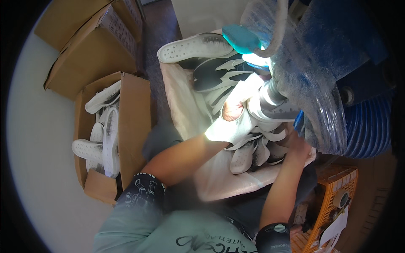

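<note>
Under a bright lamp, a white shoe sole (282,113) with small round holes is held against a grey cylindrical machine head (274,92). My left hand (236,122), in a white glove with skin showing through a gap, is closed on the sole's left side; glare washes out its fingertips. Bare skin shows on my right hand (298,141), which grips the sole's right end, its fingers partly hidden by a clear plastic sheet (325,114). Beneath both hands, several white and black soles (244,158) lie in a large pale-lined container (185,107).
An open cardboard box (137,122) of white soles stands at left, with larger cartons (93,46) behind it. Blue machinery (358,38) and a ribbed blue hose (369,128) fill the right. An orange crate (337,181) carrying a tape roll (341,198) sits at lower right.
</note>
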Available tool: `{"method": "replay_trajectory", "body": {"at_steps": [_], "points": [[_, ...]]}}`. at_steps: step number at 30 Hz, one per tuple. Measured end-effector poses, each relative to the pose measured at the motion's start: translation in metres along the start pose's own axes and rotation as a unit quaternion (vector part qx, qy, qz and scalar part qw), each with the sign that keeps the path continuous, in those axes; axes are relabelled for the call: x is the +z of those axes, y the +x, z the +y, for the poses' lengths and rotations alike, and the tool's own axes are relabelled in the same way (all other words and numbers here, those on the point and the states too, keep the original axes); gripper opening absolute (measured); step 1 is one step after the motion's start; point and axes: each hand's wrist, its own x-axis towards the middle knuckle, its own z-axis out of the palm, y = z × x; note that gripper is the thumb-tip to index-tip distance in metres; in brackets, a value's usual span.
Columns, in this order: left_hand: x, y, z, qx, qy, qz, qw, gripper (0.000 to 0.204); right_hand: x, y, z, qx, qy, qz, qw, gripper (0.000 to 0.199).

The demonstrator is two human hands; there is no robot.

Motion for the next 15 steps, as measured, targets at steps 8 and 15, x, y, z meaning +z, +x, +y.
{"method": "replay_trajectory", "body": {"at_steps": [8, 15], "points": [[0.001, -0.016, -0.023, -0.022, -0.138, 0.002, 0.990, 0.041, -0.092, -0.162, -0.073, 0.025, -0.153, 0.023, 0.988, 0.075], [0.030, -0.022, -0.020, -0.025, -0.166, -0.065, 0.984, 0.041, -0.037, -0.251, -0.069, 0.125, -0.156, -0.062, 0.978, 0.091]]}}
